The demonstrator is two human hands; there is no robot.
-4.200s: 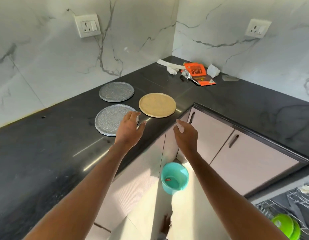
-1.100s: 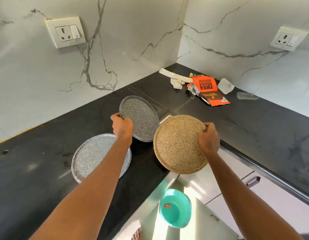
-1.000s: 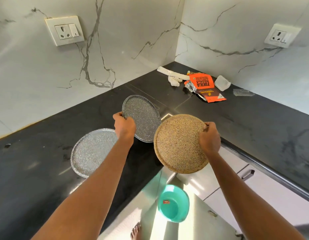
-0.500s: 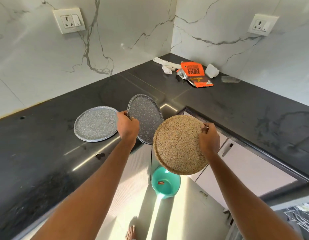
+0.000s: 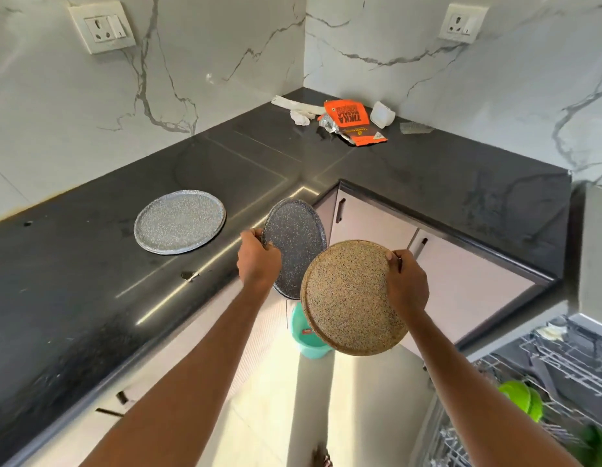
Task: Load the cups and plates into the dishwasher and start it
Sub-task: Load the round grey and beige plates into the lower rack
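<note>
A black stone countertop (image 5: 73, 298) is running in an L round the corner under white marble walls (image 5: 56, 112), with a socket (image 5: 104, 26) sitting high on the left wall and another socket (image 5: 463, 23) on the right. Out to the left of the left hand (image 5: 259, 261), a light grey plate (image 5: 179, 222) is lying flat on the counter, apart from the hand. The left hand is gripping the left rim of a dark grey plate (image 5: 297, 244), holding it tilted over the counter's inner corner. Just right of it, the right hand (image 5: 407, 284) is gripping the right rim of a tan plate (image 5: 346, 298), holding it tilted above the pale floor (image 5: 360, 416). Below both hands a teal bin (image 5: 304, 338) is standing by pale cabinet doors (image 5: 461, 284). Far beyond the hands, an orange packet (image 5: 351, 121) is lying among wrappers in the corner. Down to the right of the right hand, the dishwasher rack (image 5: 562, 358) is standing pulled out, green dishes (image 5: 522, 399) sitting in it.
</note>
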